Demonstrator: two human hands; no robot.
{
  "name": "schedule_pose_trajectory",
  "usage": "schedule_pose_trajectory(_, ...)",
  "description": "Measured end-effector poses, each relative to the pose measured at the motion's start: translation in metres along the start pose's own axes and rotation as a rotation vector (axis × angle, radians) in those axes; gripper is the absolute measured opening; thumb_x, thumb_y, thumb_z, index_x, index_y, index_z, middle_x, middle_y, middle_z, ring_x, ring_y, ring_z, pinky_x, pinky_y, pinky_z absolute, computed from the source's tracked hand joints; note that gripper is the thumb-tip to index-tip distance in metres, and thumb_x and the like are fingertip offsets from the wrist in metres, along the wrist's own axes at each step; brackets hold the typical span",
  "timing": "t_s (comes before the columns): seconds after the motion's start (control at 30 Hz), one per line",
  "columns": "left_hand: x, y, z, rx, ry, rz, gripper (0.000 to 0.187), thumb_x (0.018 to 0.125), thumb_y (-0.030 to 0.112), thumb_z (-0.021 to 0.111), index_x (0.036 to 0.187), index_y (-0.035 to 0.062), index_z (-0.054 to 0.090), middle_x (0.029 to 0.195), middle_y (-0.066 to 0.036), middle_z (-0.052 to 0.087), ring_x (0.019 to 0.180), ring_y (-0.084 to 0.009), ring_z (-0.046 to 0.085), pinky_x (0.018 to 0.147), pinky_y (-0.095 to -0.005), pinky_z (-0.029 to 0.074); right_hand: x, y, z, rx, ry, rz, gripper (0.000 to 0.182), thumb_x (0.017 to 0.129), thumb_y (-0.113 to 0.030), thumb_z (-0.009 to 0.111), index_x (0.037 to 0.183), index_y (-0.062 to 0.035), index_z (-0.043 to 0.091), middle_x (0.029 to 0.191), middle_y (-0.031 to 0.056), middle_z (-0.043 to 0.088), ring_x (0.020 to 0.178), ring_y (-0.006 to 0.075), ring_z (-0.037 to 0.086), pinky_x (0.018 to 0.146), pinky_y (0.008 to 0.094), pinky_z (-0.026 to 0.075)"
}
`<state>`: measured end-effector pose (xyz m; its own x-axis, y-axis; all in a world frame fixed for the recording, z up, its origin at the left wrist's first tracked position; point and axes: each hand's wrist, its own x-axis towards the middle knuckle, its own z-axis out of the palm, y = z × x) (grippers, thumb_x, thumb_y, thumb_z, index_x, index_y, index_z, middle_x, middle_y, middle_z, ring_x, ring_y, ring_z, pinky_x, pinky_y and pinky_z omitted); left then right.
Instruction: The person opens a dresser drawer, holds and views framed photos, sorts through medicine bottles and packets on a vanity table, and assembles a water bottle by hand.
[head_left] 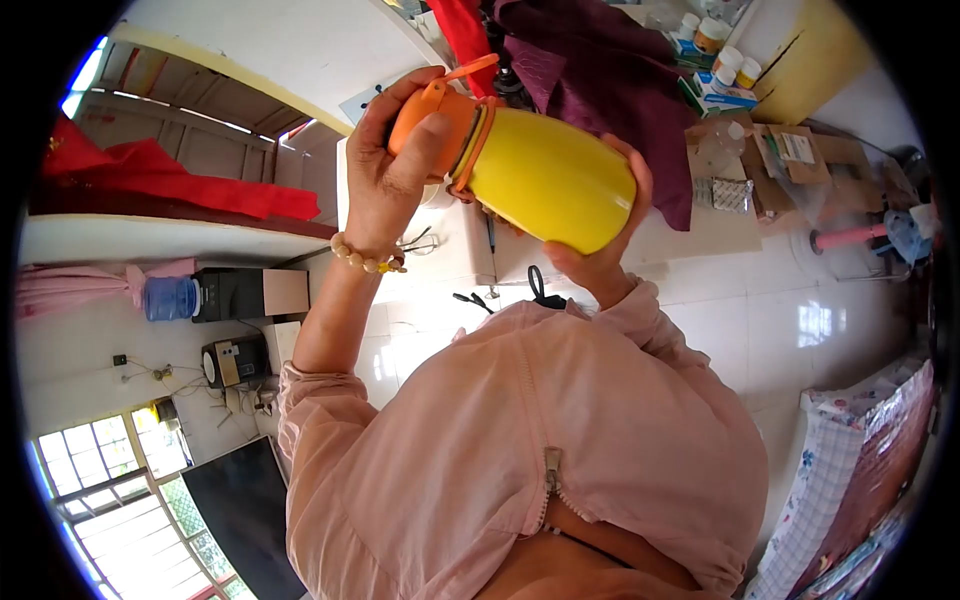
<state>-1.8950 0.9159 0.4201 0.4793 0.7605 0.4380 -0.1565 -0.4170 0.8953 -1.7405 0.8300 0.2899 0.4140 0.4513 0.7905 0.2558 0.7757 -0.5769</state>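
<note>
A yellow bottle (550, 180) with an orange lid (436, 122) is held tilted in front of my chest, its base toward the right. My left hand (388, 188) is closed around the lid, the thumb lying across it. An orange strap (482, 140) loops at the bottle's neck. At the other end, my right hand (603, 268) grips the bottle's base, with the thumb below and a finger along the far side. The remaining right fingers are hidden behind the bottle. A beaded bracelet (366, 258) circles my left wrist.
Beyond the bottle, a purple cloth (610, 80) drapes over a table. Small jars and boxes (722, 85) stand at the back right, near cardboard (800, 170). Eyeglasses (420, 240) lie behind my left wrist. A plaid-covered piece of furniture (815, 490) is at lower right.
</note>
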Motion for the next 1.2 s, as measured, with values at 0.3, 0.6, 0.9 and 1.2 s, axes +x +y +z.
schedule_pose_trajectory(0.3,-0.004,0.003,-0.007,0.016,0.148,0.129,0.033,0.078,0.012,0.059,0.109,-0.0007,0.057,0.104,-0.013,0.06,0.092,-0.0197,0.059,0.082,-0.0297,0.047,0.013,-0.015,0.003,0.37,-0.072,0.248,0.094,0.072,-0.037,0.071,0.137,-0.0075,0.009,0.135,0.016,0.024,0.12,0.0265,0.035,0.099,0.0396,0.035)
schedule_pose_trajectory(0.6,0.03,0.054,-0.01,0.656,-0.676,0.64,0.06,0.069,0.03,0.071,0.117,0.0,0.051,0.114,-0.018,0.051,0.105,-0.0315,0.051,0.091,-0.038,0.039,-0.012,-0.003,-0.008,1.314,0.049,1.116,0.062,0.089,-0.052,0.032,0.136,-0.0106,0.029,0.134,0.0106,0.038,0.118,0.0309,0.042,0.085,0.0501,0.044)
schedule_pose_trajectory(0.9,-0.012,0.009,0.007,0.369,-0.193,0.22,0.044,0.082,0.028,0.057,0.111,-0.0039,0.047,0.113,-0.018,0.051,0.104,-0.0261,0.051,0.087,-0.0358,0.042,-0.009,-0.015,0.0,0.147,0.053,-0.029,0.081,0.084,-0.04,0.056,0.138,-0.001,0.009,0.133,0.0129,0.034,0.119,0.0208,0.038,0.098,0.034,0.031)
schedule_pose_trajectory(1.2,-0.002,0.023,0.007,0.816,-0.829,0.984,0.047,0.071,0.037,0.067,0.104,0.0072,0.053,0.114,-0.016,0.047,0.101,-0.0311,0.05,0.079,-0.0403,0.044,-0.051,0.005,-0.028,1.247,-0.085,1.118,0.054,0.092,-0.042,0.036,0.129,-0.0033,0.038,0.128,0.0128,0.043,0.119,0.0251,0.041,0.101,0.0397,0.033)
